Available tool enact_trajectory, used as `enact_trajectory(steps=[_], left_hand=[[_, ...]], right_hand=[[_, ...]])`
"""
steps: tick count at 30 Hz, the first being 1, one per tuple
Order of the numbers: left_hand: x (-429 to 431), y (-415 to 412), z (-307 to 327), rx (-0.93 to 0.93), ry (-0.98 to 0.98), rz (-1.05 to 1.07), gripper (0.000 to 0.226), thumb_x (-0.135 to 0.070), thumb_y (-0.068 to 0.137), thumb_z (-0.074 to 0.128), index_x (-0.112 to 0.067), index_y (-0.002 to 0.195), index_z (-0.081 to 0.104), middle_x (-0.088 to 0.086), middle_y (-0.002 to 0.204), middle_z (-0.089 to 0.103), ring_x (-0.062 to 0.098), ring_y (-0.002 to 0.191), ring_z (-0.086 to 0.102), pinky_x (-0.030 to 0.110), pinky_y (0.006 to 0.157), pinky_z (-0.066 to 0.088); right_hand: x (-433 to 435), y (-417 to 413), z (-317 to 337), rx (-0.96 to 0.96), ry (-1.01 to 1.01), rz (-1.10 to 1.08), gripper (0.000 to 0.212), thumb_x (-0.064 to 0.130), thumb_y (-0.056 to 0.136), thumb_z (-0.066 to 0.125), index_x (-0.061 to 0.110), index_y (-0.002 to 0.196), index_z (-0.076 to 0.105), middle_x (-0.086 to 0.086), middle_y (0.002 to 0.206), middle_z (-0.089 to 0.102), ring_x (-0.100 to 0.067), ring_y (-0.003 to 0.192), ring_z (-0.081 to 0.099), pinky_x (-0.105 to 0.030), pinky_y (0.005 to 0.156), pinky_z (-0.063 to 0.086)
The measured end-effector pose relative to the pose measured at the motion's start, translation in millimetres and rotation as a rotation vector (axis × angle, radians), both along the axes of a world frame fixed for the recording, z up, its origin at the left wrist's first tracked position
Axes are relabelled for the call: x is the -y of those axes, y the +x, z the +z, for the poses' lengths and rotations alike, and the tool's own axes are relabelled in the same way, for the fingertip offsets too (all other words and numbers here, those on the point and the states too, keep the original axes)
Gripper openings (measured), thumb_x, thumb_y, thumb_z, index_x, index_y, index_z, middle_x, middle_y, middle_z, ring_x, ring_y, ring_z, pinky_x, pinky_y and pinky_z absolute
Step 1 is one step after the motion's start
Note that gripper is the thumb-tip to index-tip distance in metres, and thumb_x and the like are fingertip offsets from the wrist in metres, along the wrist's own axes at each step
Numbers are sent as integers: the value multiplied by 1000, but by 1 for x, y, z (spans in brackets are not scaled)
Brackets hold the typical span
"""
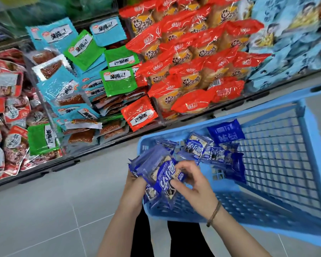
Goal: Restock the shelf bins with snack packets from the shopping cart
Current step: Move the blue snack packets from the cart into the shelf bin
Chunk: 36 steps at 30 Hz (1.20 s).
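The shelf bins (107, 143) run side by side across the upper frame. Before them, at lower right, stands the shopping cart (278, 156), with loose snack packets (198, 147) in its upper-left corner. At lower centre, a bundle of packets (159, 173) sits over the cart's left edge, the left hand (135, 182) seemingly beneath it and the right hand (191, 184) gripping its right side.

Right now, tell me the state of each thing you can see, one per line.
Left hand: grips the bunch of packets from below.
Right hand: pinches the bunch's front packet.
Held blue packets: bunched together, over the cart's near edge.
Loose blue packets: several, lying in the cart.
Shopping cart: mostly empty, mesh showing.
Red packet bin: heaped full.
Teal and green packet bin: full, jumbled.
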<state>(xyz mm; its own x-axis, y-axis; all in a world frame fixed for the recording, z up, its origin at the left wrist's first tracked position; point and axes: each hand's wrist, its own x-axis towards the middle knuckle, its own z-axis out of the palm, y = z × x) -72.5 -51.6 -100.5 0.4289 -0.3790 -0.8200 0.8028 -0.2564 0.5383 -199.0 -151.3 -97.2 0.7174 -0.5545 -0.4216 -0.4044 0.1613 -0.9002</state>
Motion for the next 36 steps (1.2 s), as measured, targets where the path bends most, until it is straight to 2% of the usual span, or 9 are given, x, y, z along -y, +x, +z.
enact_trajectory(steps=[7,10,13,15,18,20,23,29,36], left_hand=[[-7,-1,-4,-119,71,30,25,-13,91,54,-8,115,62,13,86,75,28,73,73,31,56,56],[-11,22,-5,-168,167,-135,15,-14,84,53,-4,88,63,16,80,72,26,67,70,29,54,54],[-9,31,5,-230,193,-323,20,-5,86,53,7,87,70,18,110,69,18,94,61,27,76,49],[2,29,8,-95,122,-448,19,-13,70,63,-7,83,76,5,89,74,15,82,61,16,64,47],[11,21,10,-86,7,-521,66,-50,69,69,-3,116,64,3,98,74,21,107,62,12,87,47],[12,15,11,-141,-61,-568,52,-45,87,53,-14,129,55,8,121,67,21,117,61,24,93,50],[1,15,9,-212,-138,-554,44,-21,76,74,-19,118,60,7,106,73,17,96,70,24,71,56],[-39,30,-1,-143,-66,-316,59,-8,55,75,-15,113,63,11,98,75,24,84,73,25,61,56],[-71,51,-22,-48,-14,-237,53,-12,61,72,-10,113,63,14,99,74,26,87,72,24,65,56]], right_hand=[[18,-3,0,-113,208,-146,37,-1,70,76,24,94,62,15,83,66,-2,88,59,-18,80,49],[51,-7,15,-140,221,187,34,1,75,73,24,99,65,10,94,68,-10,91,63,-24,83,52],[71,4,26,-172,71,633,33,11,78,73,29,104,66,13,98,66,-18,94,63,-30,88,51],[69,17,29,-175,-51,752,38,15,76,75,31,109,64,20,96,59,-9,87,61,-27,83,50],[54,33,27,-142,-111,594,60,13,69,81,34,117,52,21,101,47,3,84,52,-17,81,47],[48,38,26,-93,-102,395,68,12,63,85,40,113,48,17,105,45,-2,87,54,-21,82,49],[41,43,20,-36,-112,257,67,18,60,86,42,110,48,13,111,46,-1,91,54,-14,79,47],[48,45,-45,-231,30,-13,22,28,86,64,21,105,58,4,105,61,-11,99,59,-8,78,44],[45,56,-170,-649,248,-192,58,18,77,75,1,125,48,-14,129,53,-26,117,51,-25,96,38]])
